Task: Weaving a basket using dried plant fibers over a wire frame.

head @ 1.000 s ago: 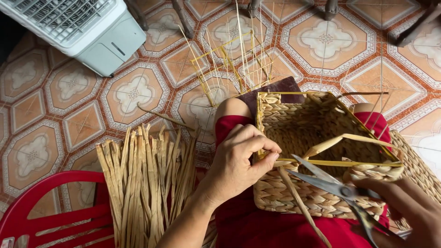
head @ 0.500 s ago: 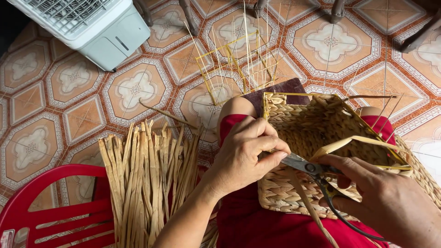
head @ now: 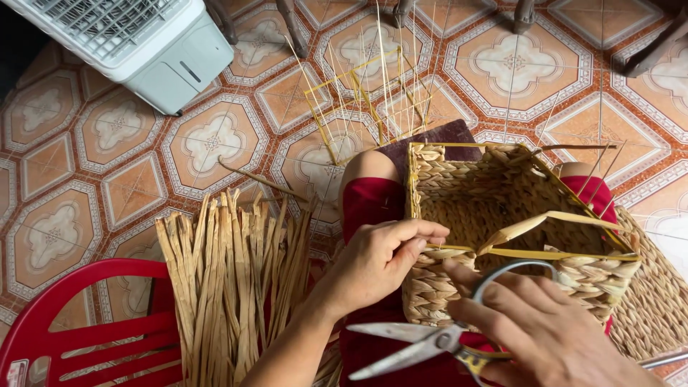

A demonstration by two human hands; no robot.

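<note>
While the woven basket (head: 516, 236) rests on your lap, across your red-clad knees, your left hand (head: 376, 265) pinches its near rim, fingers curled together over the yellow frame edge at the corner closest to you. Your right hand (head: 545, 333) grips a pair of scissors (head: 430, 344), fingers closed through and around the handle loops; the blades stand parted and point left, just below your left wrist and apart from the basket's front wall. The basket is rectangular, plaited from pale dried fibre, with a loose flat strip lying across its open top and thin stalks rising from its far rim. To your left, a bundle of dried straw strips (head: 233, 287) lies over a red plastic chair (head: 86, 330). On the patterned tile floor (head: 115, 186) beyond stand a yellow wire frame (head: 365, 100) and a white fan unit (head: 136, 43).
</note>
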